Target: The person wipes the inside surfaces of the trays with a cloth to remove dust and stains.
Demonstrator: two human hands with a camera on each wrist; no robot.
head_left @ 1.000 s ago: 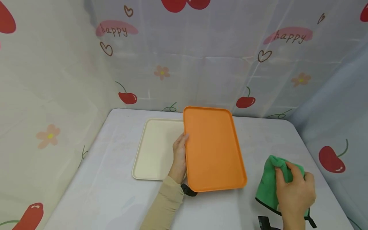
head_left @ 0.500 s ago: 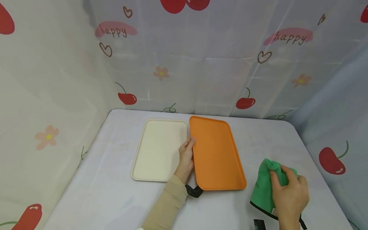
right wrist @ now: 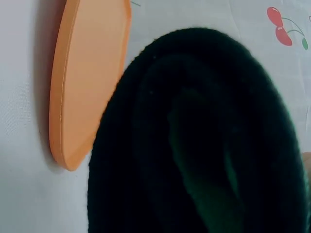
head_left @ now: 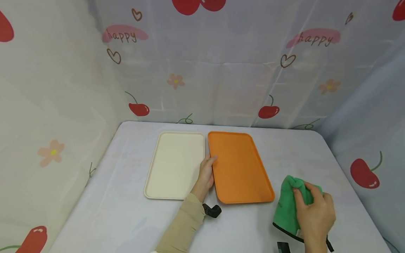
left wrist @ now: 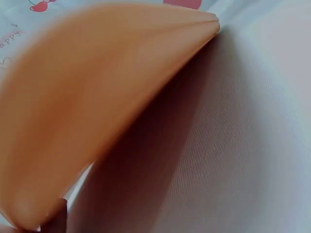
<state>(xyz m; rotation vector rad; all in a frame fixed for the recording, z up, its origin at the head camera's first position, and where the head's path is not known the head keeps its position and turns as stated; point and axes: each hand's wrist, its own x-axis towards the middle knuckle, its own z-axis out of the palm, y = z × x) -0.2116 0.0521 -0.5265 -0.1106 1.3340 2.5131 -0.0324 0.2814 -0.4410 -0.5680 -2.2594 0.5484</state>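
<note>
My left hand (head_left: 205,177) grips the left long edge of an orange tray (head_left: 243,168), its thumb over the rim. In the left wrist view the orange tray (left wrist: 92,82) slants up over the tabletop, a dark shadow beneath it. To the right, my right hand (head_left: 315,214) pinches a bunched green cloth (head_left: 283,211) with dark edging, thumb and fingers at its gathered top. The cloth (right wrist: 194,121) fills much of the right wrist view, dark and close, with the orange tray (right wrist: 92,82) behind it at left.
A cream tray (head_left: 177,165) lies flat on the white-covered table (head_left: 123,211), just left of the orange one. A patterned curtain (head_left: 221,77) stands behind the table and along both sides. Black straps (head_left: 212,211) sit at the wrists.
The orange tray has come down and to the right, off its overlap with the cream tray, in my left hand. My right hand has shifted a little left with the cloth.
</note>
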